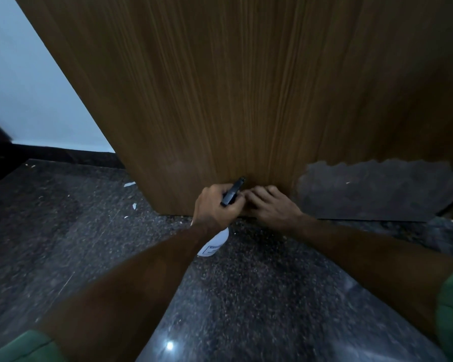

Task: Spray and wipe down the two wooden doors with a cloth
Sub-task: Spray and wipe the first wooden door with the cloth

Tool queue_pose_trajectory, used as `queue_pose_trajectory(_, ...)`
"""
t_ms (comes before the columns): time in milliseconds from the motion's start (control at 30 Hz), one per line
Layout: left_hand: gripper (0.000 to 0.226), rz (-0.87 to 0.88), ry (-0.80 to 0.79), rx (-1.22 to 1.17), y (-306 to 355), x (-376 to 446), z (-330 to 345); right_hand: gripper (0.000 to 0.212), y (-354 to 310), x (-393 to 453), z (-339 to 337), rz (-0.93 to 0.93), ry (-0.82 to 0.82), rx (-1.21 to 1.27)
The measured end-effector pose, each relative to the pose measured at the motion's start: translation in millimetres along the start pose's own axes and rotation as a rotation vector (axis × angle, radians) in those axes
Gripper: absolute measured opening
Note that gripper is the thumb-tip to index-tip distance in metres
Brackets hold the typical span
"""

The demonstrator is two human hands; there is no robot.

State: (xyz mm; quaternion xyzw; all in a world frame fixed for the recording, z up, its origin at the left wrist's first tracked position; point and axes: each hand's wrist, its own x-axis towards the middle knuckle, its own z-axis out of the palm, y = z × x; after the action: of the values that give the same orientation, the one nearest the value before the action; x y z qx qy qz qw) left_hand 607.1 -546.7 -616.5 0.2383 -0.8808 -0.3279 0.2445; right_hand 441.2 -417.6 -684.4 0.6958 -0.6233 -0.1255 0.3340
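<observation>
At the door's (246, 100) bottom edge | left hand (215, 205) grips spray bottle (215, 241), nozzle aimed at the wood for close spraying | right hand (270, 205) pressed low on door, fingers bent; cloth not visible, grip unclear

One wooden door (246, 87). One spray bottle (215, 241), black nozzle, white body. Two hands: left hand (215, 205), right hand (275, 206). Two green sleeves (24, 348). One dark worn patch (372, 189) at the door's bottom edge. Several pale scraps (129, 184) on the floor (246, 296), about four plainly visible. No cloth countable; hidden if there.
</observation>
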Motion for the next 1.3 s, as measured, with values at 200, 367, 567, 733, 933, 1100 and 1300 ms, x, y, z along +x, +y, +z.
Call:
queue_pose_trajectory(200, 0.031, -0.013, 0.022, -0.049, -7.2, 2.1, -1.5, 0.053, -11.0, 4.1, -0.3, -0.235, -0.151, -0.128)
queue_pose_trajectory(367, 0.038, 0.014, -0.013, 0.001, 0.6, 2.4, -1.9, 0.043, 0.8, -20.7, 9.1, -0.22, -0.186, -0.147)
queue_pose_trajectory(567, 0.036, 0.06, -0.106, 0.014, 16.3, 0.7, 2.2, 0.059, 38.8, -69.8, -3.7, 0.218, 0.034, -0.042)
queue_pose_trajectory(733, 0.038, 0.075, -0.18, 0.038, 52.0, 8.5, 2.5, 0.051, 38.3, -99.6, 7.2, -0.086, -0.102, -0.062)
queue_pose_trajectory(933, 0.039, 0.074, -0.291, 0.152, 78.2, 10.8, 13.5, 0.05, 87.5, -88.6, -43.8, 0.428, 0.261, 0.032)
queue_pose_trajectory(1100, 0.039, 0.074, -0.356, 0.296, 85.2, 1.1, 38.0, 0.057, 91.6, -110.4, -41.6, 0.624, 0.374, 0.109)
queue_pose_trajectory(1300, 0.041, 0.064, -0.288, 0.216, 91.6, 7.0, 65.7, 0.058, 96.7, -119.0, -36.7, 0.636, 0.427, 0.095)
